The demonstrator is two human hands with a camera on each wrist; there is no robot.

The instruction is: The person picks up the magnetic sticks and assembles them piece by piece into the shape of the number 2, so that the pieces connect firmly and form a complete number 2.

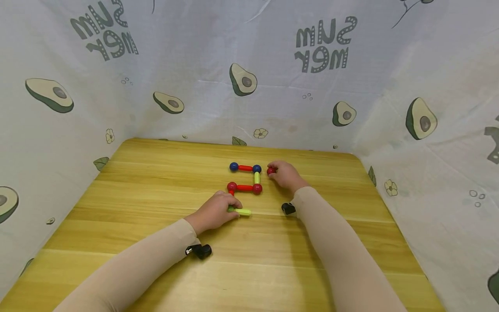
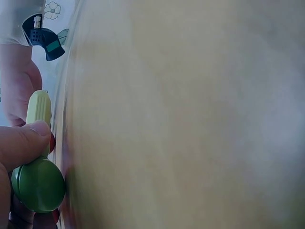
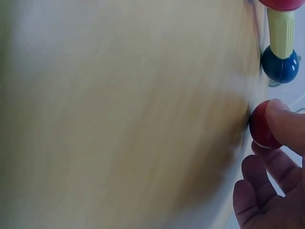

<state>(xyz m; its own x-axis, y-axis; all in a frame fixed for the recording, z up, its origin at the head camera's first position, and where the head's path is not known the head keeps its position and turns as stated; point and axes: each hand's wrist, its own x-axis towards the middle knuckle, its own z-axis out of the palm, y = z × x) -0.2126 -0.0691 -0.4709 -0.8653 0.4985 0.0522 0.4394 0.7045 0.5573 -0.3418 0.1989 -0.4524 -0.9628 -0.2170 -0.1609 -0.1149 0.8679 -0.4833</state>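
On the table lies a joined figure of balls and rods: blue balls [image 1: 256, 169] on a red rod [image 1: 245, 168] at the top, a yellow-green rod [image 1: 257, 178] down the right, red balls [image 1: 231, 186] on another red rod below. A further red rod leads toward my left hand [image 1: 216, 211]. That hand pinches a yellow-green rod [image 2: 39, 107] beside a green ball [image 2: 42, 185]. My right hand [image 1: 286, 175] holds a loose red ball [image 3: 263, 125] between thumb and fingers, a little right of the upper blue ball and apart from it.
The wooden table [image 1: 156, 173] reaches back to a white cloth [image 1: 202, 108] printed with avocados, which also hangs on both sides. A small black camera [image 1: 287, 209] is on each wrist.
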